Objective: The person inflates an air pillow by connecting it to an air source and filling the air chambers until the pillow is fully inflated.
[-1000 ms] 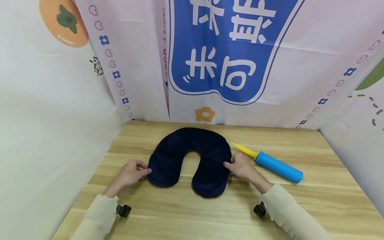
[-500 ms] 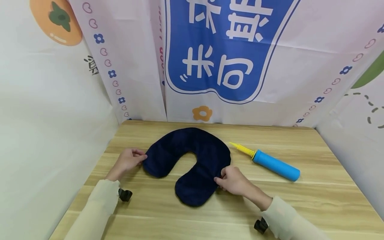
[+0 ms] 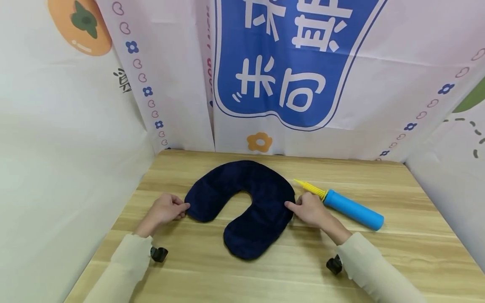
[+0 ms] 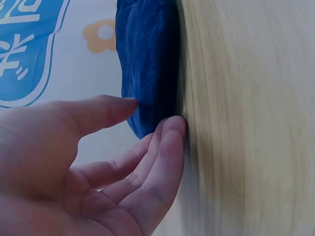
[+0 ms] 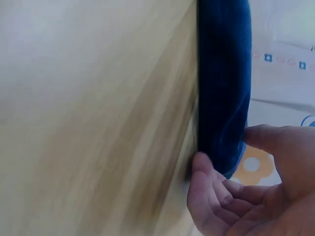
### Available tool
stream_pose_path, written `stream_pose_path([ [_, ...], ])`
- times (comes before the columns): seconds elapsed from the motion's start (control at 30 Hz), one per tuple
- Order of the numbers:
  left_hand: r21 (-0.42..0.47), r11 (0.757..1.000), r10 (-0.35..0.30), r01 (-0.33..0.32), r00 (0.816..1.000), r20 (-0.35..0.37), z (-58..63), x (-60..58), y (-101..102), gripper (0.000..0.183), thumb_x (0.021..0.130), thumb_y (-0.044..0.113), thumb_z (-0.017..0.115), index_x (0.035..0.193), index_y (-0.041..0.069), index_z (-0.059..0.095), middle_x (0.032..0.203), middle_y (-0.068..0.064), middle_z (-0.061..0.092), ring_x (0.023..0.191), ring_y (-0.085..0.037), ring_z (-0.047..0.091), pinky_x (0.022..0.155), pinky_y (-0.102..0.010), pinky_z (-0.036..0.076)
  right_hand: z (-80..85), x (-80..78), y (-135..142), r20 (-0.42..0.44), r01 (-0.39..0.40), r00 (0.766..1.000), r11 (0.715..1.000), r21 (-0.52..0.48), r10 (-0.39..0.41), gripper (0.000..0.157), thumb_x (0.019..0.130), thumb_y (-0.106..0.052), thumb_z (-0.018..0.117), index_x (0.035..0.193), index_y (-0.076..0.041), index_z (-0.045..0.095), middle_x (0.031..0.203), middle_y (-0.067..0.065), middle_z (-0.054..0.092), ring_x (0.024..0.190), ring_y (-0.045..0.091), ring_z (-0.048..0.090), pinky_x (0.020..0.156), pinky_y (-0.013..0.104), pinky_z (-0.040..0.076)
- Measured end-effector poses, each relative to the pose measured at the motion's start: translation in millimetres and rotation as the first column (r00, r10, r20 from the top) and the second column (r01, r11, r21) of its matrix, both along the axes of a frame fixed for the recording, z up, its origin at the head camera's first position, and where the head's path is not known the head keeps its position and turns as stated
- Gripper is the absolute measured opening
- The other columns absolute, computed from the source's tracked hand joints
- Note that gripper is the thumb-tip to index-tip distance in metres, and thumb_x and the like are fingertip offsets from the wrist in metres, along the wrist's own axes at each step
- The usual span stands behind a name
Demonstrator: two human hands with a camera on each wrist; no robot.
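A dark navy, U-shaped neck pillow (image 3: 265,198) lies flat on the wooden table, its opening turned toward the lower left. My left hand (image 3: 166,209) pinches the outer edge of its left arm; in the left wrist view the thumb lies on top of the blue fabric (image 4: 147,64) and the fingers reach under its edge. On the opposite side, my right hand (image 3: 310,209) pinches the pillow's outer right edge, thumb above and fingers below, as the right wrist view also shows along the fabric (image 5: 224,83).
A blue hand pump (image 3: 354,209) with a yellow nozzle (image 3: 310,188) lies on the table (image 3: 212,273) just right of my right hand. White printed sheets (image 3: 182,84) stand behind and along both sides of the table.
The pillow has turned clockwise, its opening swinging to the lower left. My right hand slid down its edge, then back up; my left hand stays at the left arm's edge.
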State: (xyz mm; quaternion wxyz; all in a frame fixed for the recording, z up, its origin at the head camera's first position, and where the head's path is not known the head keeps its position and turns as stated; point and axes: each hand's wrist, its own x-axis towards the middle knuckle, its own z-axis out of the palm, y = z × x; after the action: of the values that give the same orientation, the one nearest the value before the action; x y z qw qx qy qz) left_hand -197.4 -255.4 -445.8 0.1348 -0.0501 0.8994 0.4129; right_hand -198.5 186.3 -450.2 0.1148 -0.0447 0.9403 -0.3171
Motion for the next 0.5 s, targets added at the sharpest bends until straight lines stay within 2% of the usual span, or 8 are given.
stream_pose_path([
  [0.17,-0.013,1.000,0.011,-0.011,1.000,0.002,-1.1,-9.3,1.4,0.025,0.092,0.022,0.064,0.100,-0.001,0.064,0.083,-0.010,0.072,0.073,-0.016,0.068,0.069,-0.030,0.058,-4.4,-4.6,1.9,0.020,0.013,1.000,1.000,-0.013,-0.013,0.052,0.090,-0.045,0.064,0.050,-0.017,0.049,0.046,0.000,0.055,0.037,0.010,0.037,0.040,0.022,0.029],
  [0.23,0.013,1.000,0.020,-0.020,1.000,0.014,-1.7,-13.9,0.5,0.026,0.092,0.022,0.064,0.103,-0.002,0.062,0.087,-0.011,0.071,0.076,-0.016,0.068,0.071,-0.030,0.058,-5.3,-1.4,0.3,-0.009,0.000,1.000,1.000,-0.016,0.000,0.051,0.089,-0.042,0.066,0.049,-0.016,0.048,0.045,-0.001,0.053,0.037,0.010,0.036,0.039,0.021,0.028],
  [0.37,0.047,0.998,0.029,-0.029,1.000,0.010,-1.8,-27.9,-1.1,0.025,0.092,0.019,0.064,0.104,-0.004,0.061,0.091,-0.013,0.070,0.078,-0.018,0.068,0.072,-0.031,0.058,-5.6,11.4,-7.5,-0.049,-0.059,0.997,0.997,-0.053,0.057,0.048,0.089,-0.034,0.068,0.050,-0.015,0.049,0.042,-0.005,0.049,0.035,0.008,0.036,0.038,0.019,0.027],
  [0.5,0.017,1.000,-0.004,0.005,0.999,-0.037,-1.2,-47.5,-0.6,0.027,0.093,0.017,0.063,0.109,-0.005,0.061,0.096,-0.015,0.069,0.081,-0.020,0.068,0.073,-0.032,0.057,-3.6,29.9,-18.0,-0.039,-0.116,0.993,0.990,-0.076,0.113,0.041,0.089,-0.031,0.069,0.054,-0.014,0.057,0.043,-0.006,0.054,0.036,0.007,0.042,0.037,0.019,0.032],
])
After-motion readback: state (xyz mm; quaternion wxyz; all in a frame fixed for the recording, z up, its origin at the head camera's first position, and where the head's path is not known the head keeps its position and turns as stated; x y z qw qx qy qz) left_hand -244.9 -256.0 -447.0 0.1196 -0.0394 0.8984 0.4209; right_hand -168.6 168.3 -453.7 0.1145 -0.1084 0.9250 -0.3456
